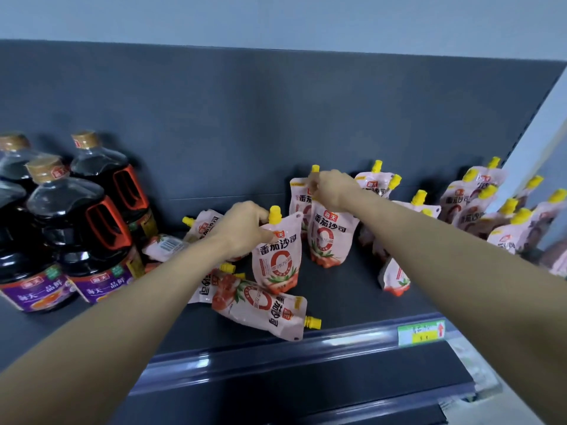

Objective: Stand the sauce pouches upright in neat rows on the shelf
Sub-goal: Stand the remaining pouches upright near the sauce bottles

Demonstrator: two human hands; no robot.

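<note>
Tomato sauce pouch (276, 256) stands upright on the dark shelf (352, 296), its neck gripped by the left hand (242, 228), while the right hand (333, 191) pinches the top of the rear pouch (326, 240) just behind, also upright.

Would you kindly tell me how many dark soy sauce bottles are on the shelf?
4 clear plastic bottles of dark sauce, at the left end of the grey shelf: front-left bottle, cut by the frame; front-right bottle; back-left bottle; back-right bottle. More may be hidden off-frame.
</note>
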